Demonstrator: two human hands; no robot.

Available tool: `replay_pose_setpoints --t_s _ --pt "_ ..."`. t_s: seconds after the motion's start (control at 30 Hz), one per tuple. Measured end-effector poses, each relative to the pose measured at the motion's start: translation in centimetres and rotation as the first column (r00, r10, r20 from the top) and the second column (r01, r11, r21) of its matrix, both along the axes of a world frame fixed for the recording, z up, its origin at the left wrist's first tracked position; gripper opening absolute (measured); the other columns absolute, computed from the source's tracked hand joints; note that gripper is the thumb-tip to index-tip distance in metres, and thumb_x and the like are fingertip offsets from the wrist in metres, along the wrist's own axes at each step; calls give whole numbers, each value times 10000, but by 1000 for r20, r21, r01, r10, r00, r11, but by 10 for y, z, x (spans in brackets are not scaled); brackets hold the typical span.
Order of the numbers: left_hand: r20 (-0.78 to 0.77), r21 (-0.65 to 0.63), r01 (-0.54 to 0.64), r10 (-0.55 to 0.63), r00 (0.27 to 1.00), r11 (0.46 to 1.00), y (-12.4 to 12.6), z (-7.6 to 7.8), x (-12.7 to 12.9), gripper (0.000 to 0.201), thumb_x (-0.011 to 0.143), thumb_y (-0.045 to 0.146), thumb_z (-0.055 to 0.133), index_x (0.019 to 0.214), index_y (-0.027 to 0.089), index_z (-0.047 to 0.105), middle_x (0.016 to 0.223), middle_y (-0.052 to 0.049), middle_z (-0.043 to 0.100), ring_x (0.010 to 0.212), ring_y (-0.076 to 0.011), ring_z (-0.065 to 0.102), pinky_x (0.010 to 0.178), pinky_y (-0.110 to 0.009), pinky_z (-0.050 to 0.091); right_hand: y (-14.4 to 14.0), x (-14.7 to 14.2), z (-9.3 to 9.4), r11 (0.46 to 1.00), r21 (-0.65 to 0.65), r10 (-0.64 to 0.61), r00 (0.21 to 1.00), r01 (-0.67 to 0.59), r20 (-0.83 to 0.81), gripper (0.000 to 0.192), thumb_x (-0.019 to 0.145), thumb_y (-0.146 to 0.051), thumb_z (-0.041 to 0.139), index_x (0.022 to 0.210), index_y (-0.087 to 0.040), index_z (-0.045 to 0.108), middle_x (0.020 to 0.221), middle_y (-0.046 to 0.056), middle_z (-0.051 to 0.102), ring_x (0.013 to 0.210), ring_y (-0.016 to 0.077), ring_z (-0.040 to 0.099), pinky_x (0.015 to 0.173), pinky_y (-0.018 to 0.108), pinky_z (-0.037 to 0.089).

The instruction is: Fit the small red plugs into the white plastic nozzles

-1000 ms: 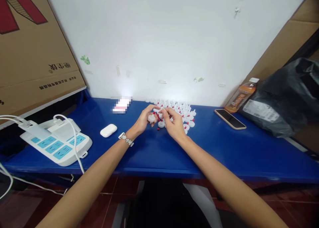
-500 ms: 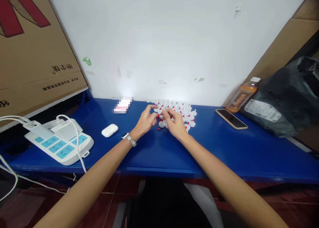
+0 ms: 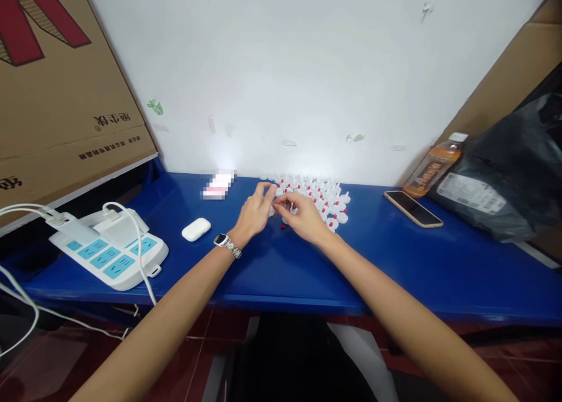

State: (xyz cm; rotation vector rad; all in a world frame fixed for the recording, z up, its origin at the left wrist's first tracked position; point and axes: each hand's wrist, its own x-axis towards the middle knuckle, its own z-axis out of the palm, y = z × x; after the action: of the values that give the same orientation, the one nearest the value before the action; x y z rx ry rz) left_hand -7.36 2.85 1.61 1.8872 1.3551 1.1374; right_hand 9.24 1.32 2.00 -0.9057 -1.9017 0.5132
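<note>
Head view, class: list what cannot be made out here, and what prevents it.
- What the left hand and right hand pinch: hidden by the fingers, head view.
- Pink and white item: blurred out.
- White and red caps: too small to count.
- Cardboard box: cut off by the left edge.

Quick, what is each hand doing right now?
Left hand: fingers pinched on a small white cap.
Right hand: fingertips pinched beside it; what it holds cannot be told.
</note>
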Motion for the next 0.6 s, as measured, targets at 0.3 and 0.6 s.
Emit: replay_pose_setpoints --t_s 0.3,0.6 --pt "-157 64 -239 247 956 969 7 5 -14 586 988 678 283 859 231 640 768 -30 685 740 -208 630 653 -294 358 13 11 -3 999 -14 -34 949 41 312 137 908 -179 603 858 -190 731 842 35 735 791 171 602 776 300 422" --pt "-145 70 -224 232 962 972 8 4 -13 611 983 681 288 805 222 650 727 -25 676 702 -198 607 642 -294 348 14 29 7 997 10 -75 874 80 480 159 864 -149 585 811 -203 725 832 20 752 858 203 624 891 357 381"
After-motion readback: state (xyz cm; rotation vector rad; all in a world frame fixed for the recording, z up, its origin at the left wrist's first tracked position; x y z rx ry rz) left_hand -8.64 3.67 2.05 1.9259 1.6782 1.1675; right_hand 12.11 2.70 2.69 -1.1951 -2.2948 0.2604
